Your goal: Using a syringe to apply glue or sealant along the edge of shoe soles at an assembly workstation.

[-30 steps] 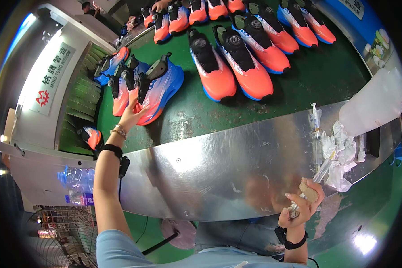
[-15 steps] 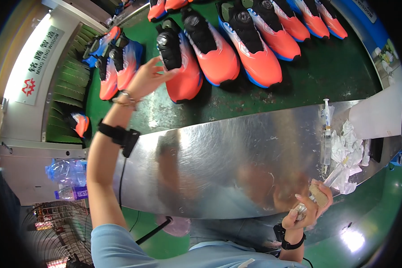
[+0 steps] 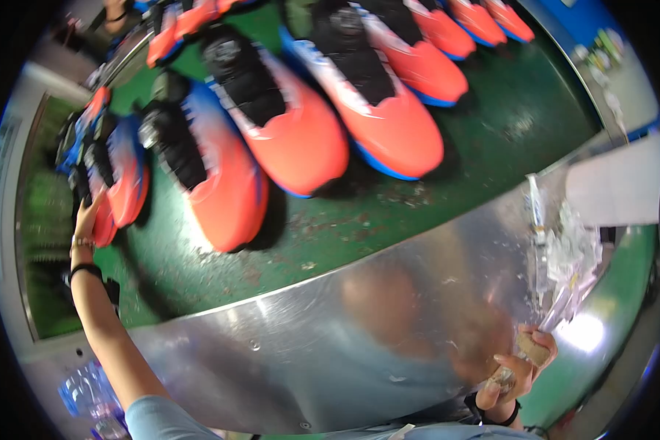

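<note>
My left hand (image 3: 86, 220) is stretched far out to the left, against the toe of a coral sports shoe (image 3: 105, 229) with a black tongue. Blur and the shoe hide most of its fingers, so whether they grip is unclear. At the lower right, my right hand (image 3: 519, 375) is closed round a rough tan block (image 3: 533, 350). A pale, shiny lump (image 3: 502, 377) also shows between its fingers. Beside the first shoe stands another coral and blue shoe (image 3: 130, 187). Nearer the middle is a larger-looking shoe (image 3: 231, 194), toe toward me.
More matching shoes (image 3: 400, 136) stand in rows across the green surface (image 3: 484, 165). A metal ledge (image 3: 308, 330) runs along its near side. At the ledge's right lie a syringe (image 3: 535, 202) and crumpled white paper (image 3: 572, 246). Plastic bottles (image 3: 88, 392) are at the lower left.
My left hand has moved left from beside the nearer shoe to the leftmost pair. The view has turned left and come closer to the shoes. My right hand keeps hold of the tan block.
</note>
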Tool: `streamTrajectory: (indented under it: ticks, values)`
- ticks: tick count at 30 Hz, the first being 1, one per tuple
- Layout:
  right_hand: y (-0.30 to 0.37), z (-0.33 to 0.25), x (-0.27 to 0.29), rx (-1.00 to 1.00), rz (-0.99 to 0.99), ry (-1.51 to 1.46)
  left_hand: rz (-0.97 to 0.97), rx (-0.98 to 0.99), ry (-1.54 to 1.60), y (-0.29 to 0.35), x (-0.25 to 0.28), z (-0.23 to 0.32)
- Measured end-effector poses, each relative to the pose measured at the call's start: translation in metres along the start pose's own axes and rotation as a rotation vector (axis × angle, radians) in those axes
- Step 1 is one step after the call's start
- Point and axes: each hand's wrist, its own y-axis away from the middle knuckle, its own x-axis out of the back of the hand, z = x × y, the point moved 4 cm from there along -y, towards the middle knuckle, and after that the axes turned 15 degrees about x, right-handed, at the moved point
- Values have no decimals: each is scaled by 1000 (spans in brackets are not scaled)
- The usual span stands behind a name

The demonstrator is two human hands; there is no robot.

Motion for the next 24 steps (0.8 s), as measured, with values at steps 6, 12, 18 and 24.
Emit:
streamTrajectory:
  ticks: [6, 12, 18, 24]
  values:
    - [-13, -9, 2, 6, 276, -278, -55, -85, -86, -21, -57, 89]
    - [-14, 2, 21, 8, 364, -320, -22, -221, -60, 234, -134, 39]
    - [-18, 27, 56, 46, 526, -417, -121, -181, 262, 323, -108, 4]
    - [3, 86, 52, -229, 734, -744, -108, -360, -115, 452, -103, -49]
